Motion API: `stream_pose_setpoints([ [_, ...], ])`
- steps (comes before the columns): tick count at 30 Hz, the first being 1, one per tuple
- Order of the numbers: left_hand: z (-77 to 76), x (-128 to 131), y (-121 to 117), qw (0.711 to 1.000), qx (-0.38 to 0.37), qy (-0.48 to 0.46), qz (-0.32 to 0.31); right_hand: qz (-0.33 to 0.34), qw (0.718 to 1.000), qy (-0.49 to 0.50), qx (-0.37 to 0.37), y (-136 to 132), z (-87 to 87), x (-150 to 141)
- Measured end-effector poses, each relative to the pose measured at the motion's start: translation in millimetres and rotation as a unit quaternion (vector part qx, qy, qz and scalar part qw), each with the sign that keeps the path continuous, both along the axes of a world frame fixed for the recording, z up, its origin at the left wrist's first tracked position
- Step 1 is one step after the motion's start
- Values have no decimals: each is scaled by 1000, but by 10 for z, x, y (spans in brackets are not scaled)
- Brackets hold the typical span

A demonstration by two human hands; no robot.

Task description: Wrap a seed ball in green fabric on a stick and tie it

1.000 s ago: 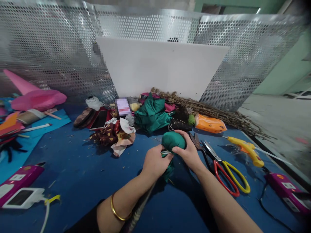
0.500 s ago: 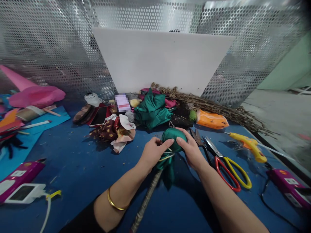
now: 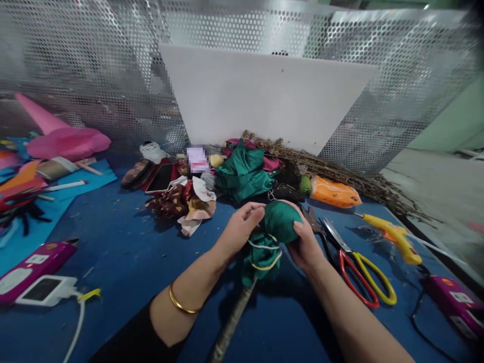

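A ball wrapped in shiny green cloth (image 3: 282, 222) stands at the head of a thin rough stick (image 3: 233, 320) that slants toward me. My right hand (image 3: 305, 244) is wrapped round the ball's right side, thumb on its front. Against its left side, my left hand (image 3: 242, 226) has its fingers curled and the thumb drawn in beside them. Below the ball, white and yellow bands (image 3: 270, 264) circle the gathered cloth, whose loose ends hang around the stick.
Scissors (image 3: 363, 272) and a yellow glue gun (image 3: 395, 237) lie to the right. Behind are crumpled green fabric (image 3: 244, 174), dried stalks (image 3: 336, 174) and an orange packet (image 3: 335, 192). Patterned cloth scraps (image 3: 185, 204), a power strip (image 3: 38, 264) and a pink hat (image 3: 70, 141) lie leftward.
My left hand has let go of the banded neck and moved up to the ball's side. The bands and cloth ends now show. The ball has tilted slightly right.
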State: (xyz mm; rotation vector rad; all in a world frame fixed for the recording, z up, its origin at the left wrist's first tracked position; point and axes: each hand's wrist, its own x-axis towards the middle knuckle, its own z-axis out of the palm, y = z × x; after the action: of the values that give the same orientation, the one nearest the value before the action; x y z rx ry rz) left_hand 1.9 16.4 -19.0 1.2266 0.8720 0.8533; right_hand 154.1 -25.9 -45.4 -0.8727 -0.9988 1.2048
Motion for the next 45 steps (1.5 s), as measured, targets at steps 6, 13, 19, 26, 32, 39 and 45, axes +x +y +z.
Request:
stream_pose_setpoints([
  [6, -7, -18, 45, 1000, -11, 6, 20, 11, 999, -12, -29, -14, -44, 33],
  [13, -161, 14, 65, 980, -153, -112, -64, 17, 997, -69, -10, 23, -50, 13],
  [19, -165, 19, 41, 966, -186, -161, -76, -237, 934, -245, 111, -51, 28, 27],
  [26, -126, -13, 108, 988, -119, -93, 24, -74, 755, -558, 337, -212, 91, -137],
  [32, -35, -149, 178, 982, -146, -116, -30, -44, 712, -607, 350, -158, 118, -124],
  [39, -29, -308, 298, 972, -167, -115, -122, -31, 734, -585, 343, -165, 178, -64],
  [45, 20, -253, 273, 975, -175, -123, -61, -231, 757, -532, 301, -227, 170, -53],
])
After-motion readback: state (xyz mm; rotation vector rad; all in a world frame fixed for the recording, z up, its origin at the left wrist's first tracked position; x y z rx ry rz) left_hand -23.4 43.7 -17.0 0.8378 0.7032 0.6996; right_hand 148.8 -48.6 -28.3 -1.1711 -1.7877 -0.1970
